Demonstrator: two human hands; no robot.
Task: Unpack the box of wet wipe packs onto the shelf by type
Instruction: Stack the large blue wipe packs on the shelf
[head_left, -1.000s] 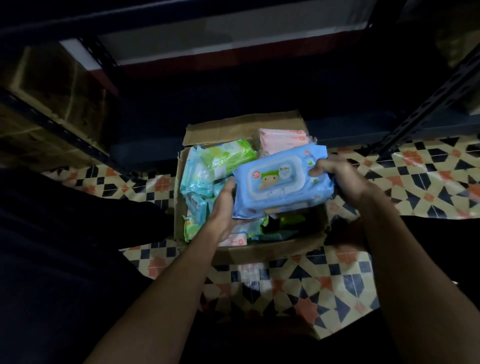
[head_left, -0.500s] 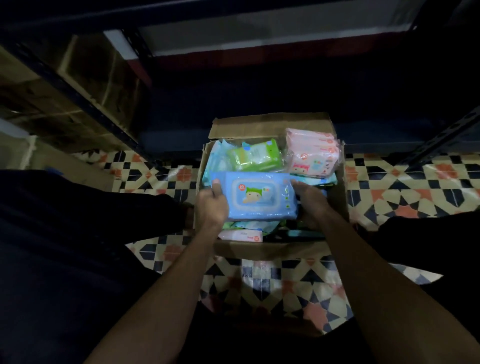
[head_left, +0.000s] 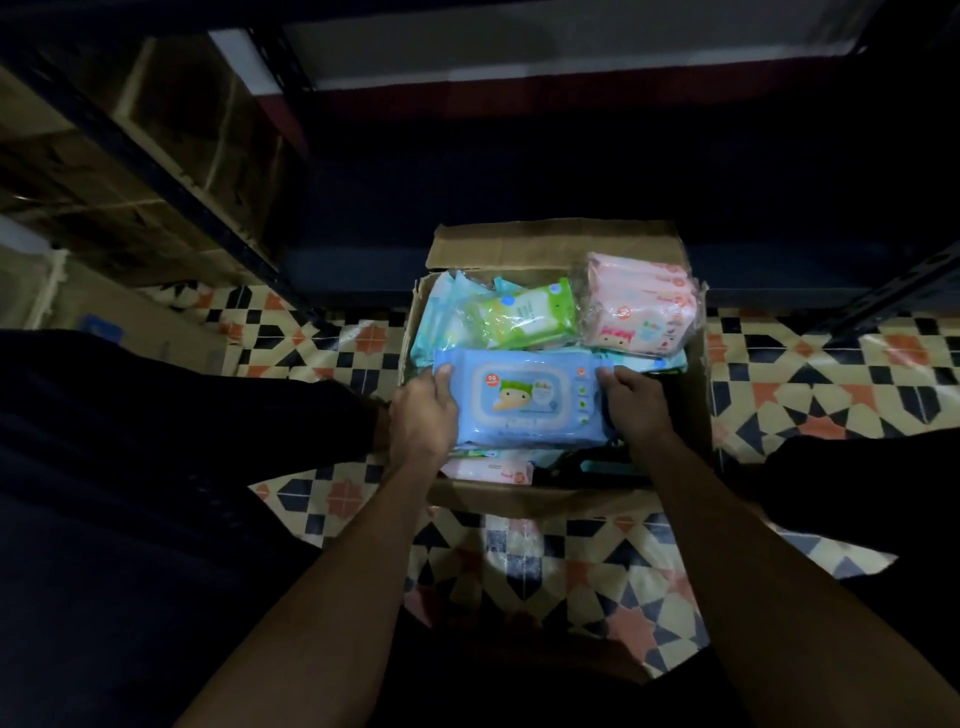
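Hands gripping blue wipe pack (head_left: 524, 397) by both ends, over open box (head_left: 550, 241)

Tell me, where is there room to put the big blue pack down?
The dark shelf board behind the cardboard box looks bare, though it is dim. The tiled floor beside the box is free too. Inside the box it is crowded: green pack, pink packs. Both hands hold the blue pack.
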